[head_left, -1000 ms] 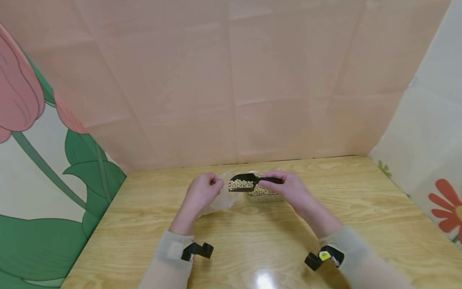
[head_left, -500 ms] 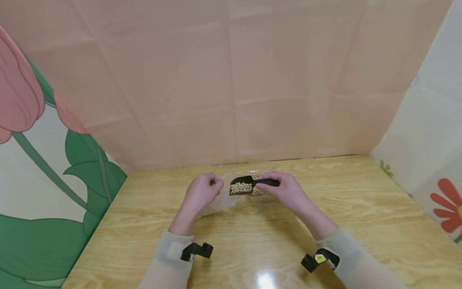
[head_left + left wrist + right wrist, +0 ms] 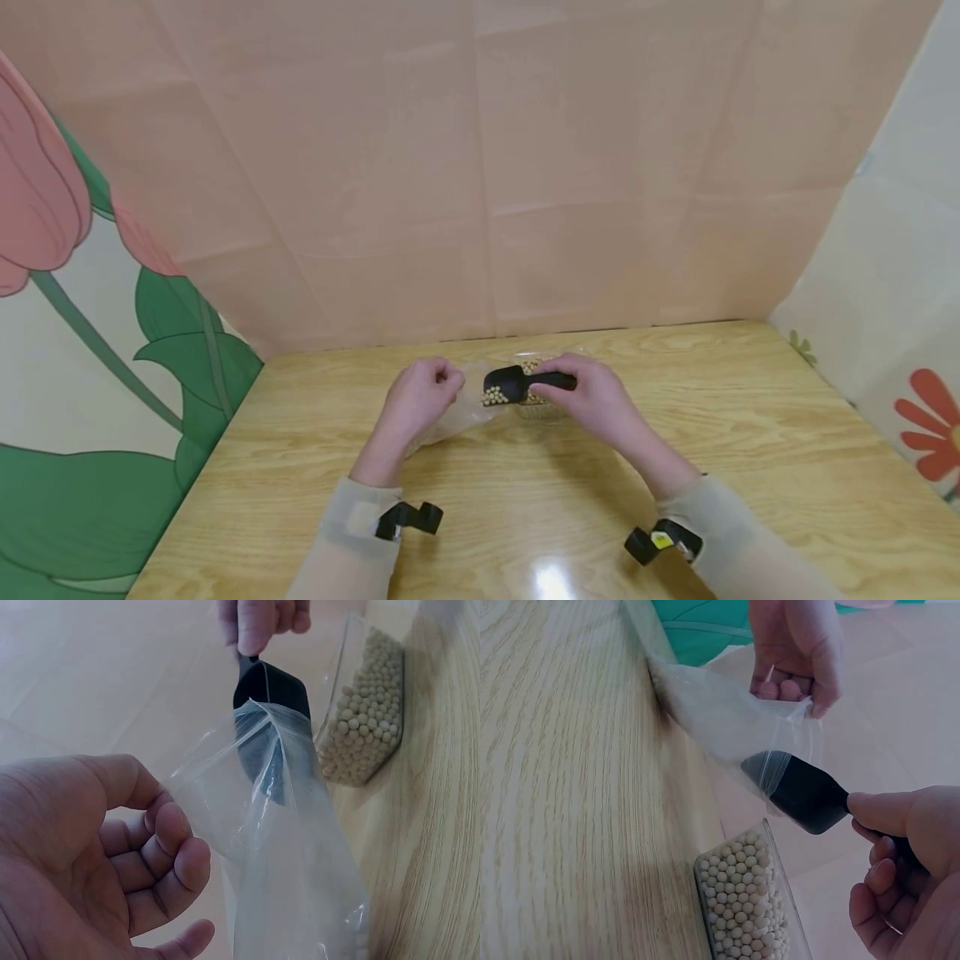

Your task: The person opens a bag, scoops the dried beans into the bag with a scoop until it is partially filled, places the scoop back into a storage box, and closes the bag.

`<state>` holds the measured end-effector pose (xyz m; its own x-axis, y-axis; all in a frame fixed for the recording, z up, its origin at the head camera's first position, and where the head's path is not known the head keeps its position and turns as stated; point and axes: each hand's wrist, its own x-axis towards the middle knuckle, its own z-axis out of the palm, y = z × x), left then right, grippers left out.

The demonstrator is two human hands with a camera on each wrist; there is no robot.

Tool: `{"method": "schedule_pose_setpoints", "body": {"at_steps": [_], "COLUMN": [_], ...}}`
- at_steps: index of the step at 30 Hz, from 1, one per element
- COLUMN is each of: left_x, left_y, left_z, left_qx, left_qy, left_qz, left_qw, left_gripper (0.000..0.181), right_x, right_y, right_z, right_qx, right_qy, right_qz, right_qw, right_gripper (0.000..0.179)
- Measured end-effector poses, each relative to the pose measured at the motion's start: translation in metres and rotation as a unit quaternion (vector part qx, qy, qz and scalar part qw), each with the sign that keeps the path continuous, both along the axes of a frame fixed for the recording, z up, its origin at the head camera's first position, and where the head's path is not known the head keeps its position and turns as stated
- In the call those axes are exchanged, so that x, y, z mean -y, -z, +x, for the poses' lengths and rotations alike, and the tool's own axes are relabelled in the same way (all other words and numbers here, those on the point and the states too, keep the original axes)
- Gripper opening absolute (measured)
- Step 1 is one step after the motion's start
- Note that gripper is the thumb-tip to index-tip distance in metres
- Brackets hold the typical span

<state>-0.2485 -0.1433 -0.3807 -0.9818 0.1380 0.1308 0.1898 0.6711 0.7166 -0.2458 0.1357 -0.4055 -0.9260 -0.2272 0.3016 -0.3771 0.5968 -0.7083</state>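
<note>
My left hand (image 3: 422,396) pinches the rim of a clear plastic bag (image 3: 289,862) between thumb and forefinger, and the bag hangs with its mouth spread. In my right hand (image 3: 592,390) is the handle of a black scoop (image 3: 814,796). The front of the scoop reaches inside the bag's mouth, tilted, as both wrist views show. Some pale round beans (image 3: 494,397) lie at the scoop's front edge in the head view. Just right of the bag stands a clear plastic box (image 3: 787,904) filled with similar beans (image 3: 367,712), partly hidden by my right hand in the head view.
All of this is near the back of a wood-grain table (image 3: 480,500). A pink sheet (image 3: 480,183) hangs behind the table's back edge. Flower-printed walls flank it at left and right.
My right hand has moved slightly left and tipped the scoop, and fewer beans show in it now. The left hand has kept its place on the bag's rim.
</note>
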Motion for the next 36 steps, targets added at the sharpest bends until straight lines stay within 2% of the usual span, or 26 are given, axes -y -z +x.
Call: {"method": "schedule_pose_setpoints", "body": {"at_steps": [7,12,26,36], "left_x": [0.000,0.000,0.001,0.000], "left_y": [-0.001,-0.001,0.002,0.002], "left_z": [0.000,0.000,-0.001,-0.002], "left_qx": [0.001,0.000,0.006,0.009], "left_qy": [0.004,0.008,-0.003,0.001], "left_qz": [0.000,0.002,0.011,0.007], "left_qw": [1.0000,1.0000,0.9999,0.9999], "left_gripper": [0.023,0.024,0.024,0.023], "right_x": [0.005,0.006,-0.001,-0.014], "right_y": [-0.002,-0.003,-0.007,-0.016], "right_z": [0.003,0.005,0.006,0.009], "right_qx": [-0.050,-0.061,0.015,0.067], "right_qy": [0.002,0.001,-0.020,0.002], "right_qz": [0.036,0.042,-0.032,-0.078], "right_qw": [0.9981,0.9973,0.9992,0.9947], "right_gripper": [0.017,0.017,0.020,0.029]}}
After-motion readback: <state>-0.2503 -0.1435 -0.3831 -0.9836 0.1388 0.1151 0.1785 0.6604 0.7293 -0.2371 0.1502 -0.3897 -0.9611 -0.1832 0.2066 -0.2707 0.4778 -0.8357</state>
